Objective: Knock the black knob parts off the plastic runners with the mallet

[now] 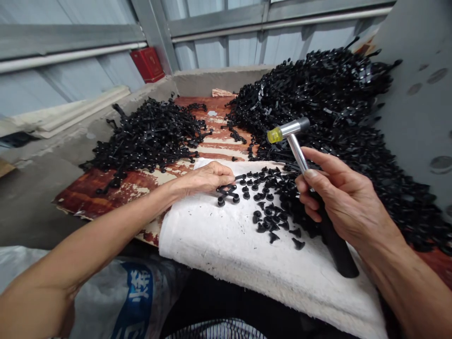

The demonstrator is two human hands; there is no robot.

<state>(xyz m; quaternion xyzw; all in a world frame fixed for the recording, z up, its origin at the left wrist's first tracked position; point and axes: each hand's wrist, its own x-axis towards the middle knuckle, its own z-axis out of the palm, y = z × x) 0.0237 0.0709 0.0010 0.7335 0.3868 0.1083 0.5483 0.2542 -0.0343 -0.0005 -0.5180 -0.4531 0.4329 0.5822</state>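
Note:
My right hand (pixel 339 197) is closed round the black grip of a small hammer (pixel 300 150) with a chrome shaft and a yellow-tipped head, raised above a white cloth pad (pixel 229 245). My left hand (pixel 206 179) rests on the pad with its fingertips pinched on a black plastic sprue piece (pixel 229 193) with round caps. Several loose black plastic caps (pixel 268 207) lie scattered on the pad between the two hands.
A big heap of black plastic sprues (pixel 339 117) fills the right side; a smaller heap (pixel 151 136) lies at the left on a worn red board (pixel 106 193). A grey panel (pixel 420 94) stands at right, a red box (pixel 148 63) behind, a printed sack (pixel 134 296) below.

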